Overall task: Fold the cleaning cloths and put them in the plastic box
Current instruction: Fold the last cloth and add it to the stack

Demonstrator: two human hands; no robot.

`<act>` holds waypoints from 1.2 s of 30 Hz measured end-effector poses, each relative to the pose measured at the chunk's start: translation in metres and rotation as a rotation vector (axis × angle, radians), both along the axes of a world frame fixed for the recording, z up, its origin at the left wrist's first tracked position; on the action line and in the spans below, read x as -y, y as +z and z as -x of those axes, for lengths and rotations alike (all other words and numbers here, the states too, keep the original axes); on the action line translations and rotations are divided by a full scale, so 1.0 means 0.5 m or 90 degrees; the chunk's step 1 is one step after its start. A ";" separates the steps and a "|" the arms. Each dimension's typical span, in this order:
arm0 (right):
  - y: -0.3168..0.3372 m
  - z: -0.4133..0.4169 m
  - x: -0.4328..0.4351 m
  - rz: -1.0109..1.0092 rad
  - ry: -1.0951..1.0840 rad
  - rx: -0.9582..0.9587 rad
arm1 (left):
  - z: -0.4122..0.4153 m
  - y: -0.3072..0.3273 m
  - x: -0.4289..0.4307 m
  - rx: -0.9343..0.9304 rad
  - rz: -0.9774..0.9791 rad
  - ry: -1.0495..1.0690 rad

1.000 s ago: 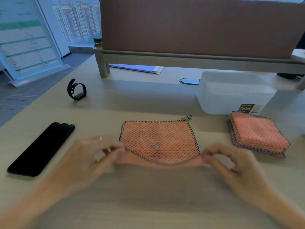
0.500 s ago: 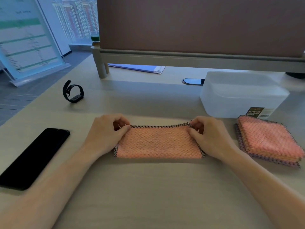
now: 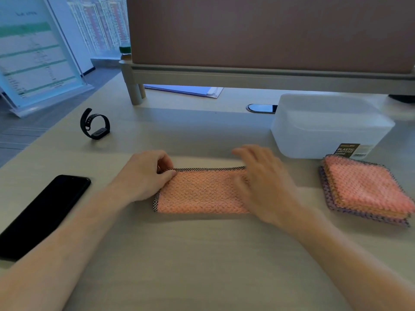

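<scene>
A pink cleaning cloth (image 3: 199, 191) with a black checked hem lies folded in half on the desk in front of me. My left hand (image 3: 143, 176) pinches its far left corner. My right hand (image 3: 267, 185) is blurred and rests flat on the cloth's right end, fingers spread; whether it grips the cloth I cannot tell. A stack of several unfolded cloths (image 3: 366, 189), pink on top and purple below, lies to the right. Behind that stack stands the translucent plastic box (image 3: 325, 129) with a dark label.
A black phone (image 3: 42, 214) lies at the left. A black wristband (image 3: 95, 124) stands farther back on the left. A brown divider panel (image 3: 269, 32) on a raised shelf crosses the back, with papers (image 3: 186, 90) under it.
The near edge of the cloth was lifted and brought over to the far edge, folding it in half. Since then my right hand has let go of the right corner and spread over the cloth.
</scene>
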State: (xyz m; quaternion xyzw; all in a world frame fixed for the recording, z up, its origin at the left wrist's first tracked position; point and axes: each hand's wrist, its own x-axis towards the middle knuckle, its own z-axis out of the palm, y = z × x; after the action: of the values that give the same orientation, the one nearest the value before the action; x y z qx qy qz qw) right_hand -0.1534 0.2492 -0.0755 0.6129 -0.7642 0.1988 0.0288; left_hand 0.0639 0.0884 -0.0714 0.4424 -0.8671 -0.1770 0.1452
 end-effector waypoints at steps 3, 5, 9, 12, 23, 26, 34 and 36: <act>-0.038 -0.044 0.003 -0.127 0.043 -0.023 | 0.010 0.013 0.009 0.040 -0.065 -0.008; -0.056 -0.045 0.002 -0.169 0.026 -0.019 | 0.012 0.021 0.008 0.026 -0.090 -0.004; -0.055 -0.040 0.002 -0.186 0.035 -0.020 | 0.013 0.019 -0.006 -0.124 -0.254 0.037; -0.052 -0.044 0.000 -0.183 0.033 -0.023 | 0.010 0.011 -0.016 -0.149 -0.230 0.073; -0.049 -0.041 -0.001 -0.197 0.026 -0.027 | 0.036 0.013 -0.033 -0.297 -0.323 0.161; -0.048 -0.039 -0.001 -0.202 0.026 -0.020 | 0.061 0.048 -0.040 -0.323 -0.463 0.183; -0.014 -0.019 -0.044 -0.036 0.086 0.112 | 0.155 0.118 -0.080 -0.337 -0.563 0.148; -0.004 -0.002 -0.065 0.056 0.059 0.235 | 0.183 0.121 -0.085 -0.328 -0.584 0.145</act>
State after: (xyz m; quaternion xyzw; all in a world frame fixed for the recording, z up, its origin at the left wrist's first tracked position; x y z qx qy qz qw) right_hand -0.1521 0.2819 -0.0777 0.5987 -0.7181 0.3420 -0.0946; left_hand -0.0276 0.1307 -0.0111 0.4939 -0.5836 -0.6235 0.1633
